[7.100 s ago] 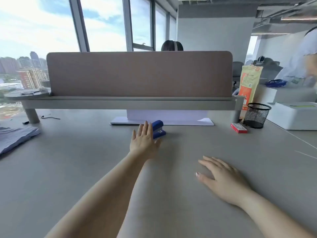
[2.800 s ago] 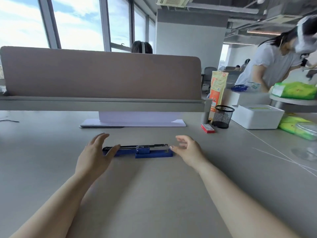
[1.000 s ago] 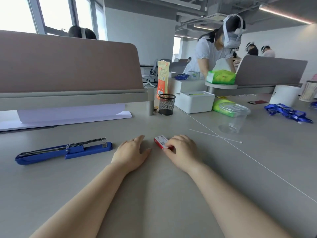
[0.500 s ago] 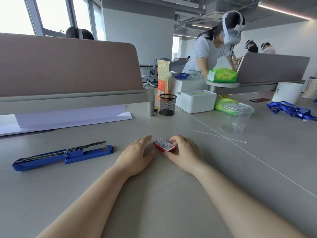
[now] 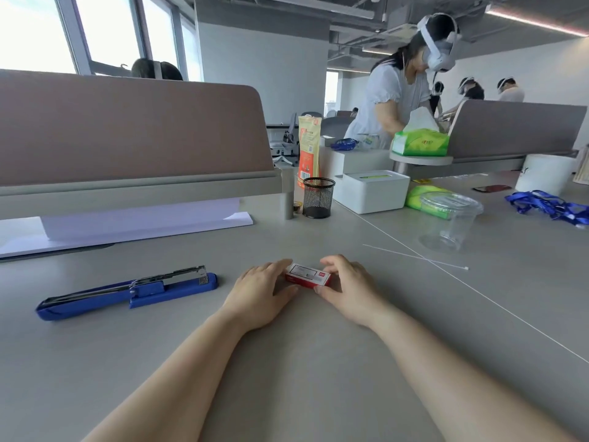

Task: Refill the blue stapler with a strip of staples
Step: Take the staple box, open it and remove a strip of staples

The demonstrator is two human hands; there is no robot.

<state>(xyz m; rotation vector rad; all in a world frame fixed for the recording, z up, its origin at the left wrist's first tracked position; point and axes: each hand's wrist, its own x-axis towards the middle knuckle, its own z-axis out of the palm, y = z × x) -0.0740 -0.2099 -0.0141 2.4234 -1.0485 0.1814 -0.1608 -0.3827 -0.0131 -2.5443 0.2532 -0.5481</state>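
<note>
The blue stapler (image 5: 127, 293) lies swung fully open on the grey desk, left of my hands, its metal staple channel facing up. A small red and white staple box (image 5: 307, 275) sits on the desk between my hands. My left hand (image 5: 259, 293) grips the box's left end with fingers and thumb. My right hand (image 5: 347, 288) holds its right end, fingers curled over the far side and thumb at the near corner. The box looks closed; no staple strip is visible.
A brown desk divider (image 5: 127, 129) with a shelf and white paper (image 5: 127, 223) stands behind. A black mesh cup (image 5: 318, 197), white box (image 5: 371, 191), clear plastic cup (image 5: 449, 220) and thin white stick (image 5: 414, 256) lie to the right. A person (image 5: 401, 84) stands beyond.
Both hands have closed in on the staple box; the left hand now touches its left end. Earlier the stapler was opened flat and left on the desk.
</note>
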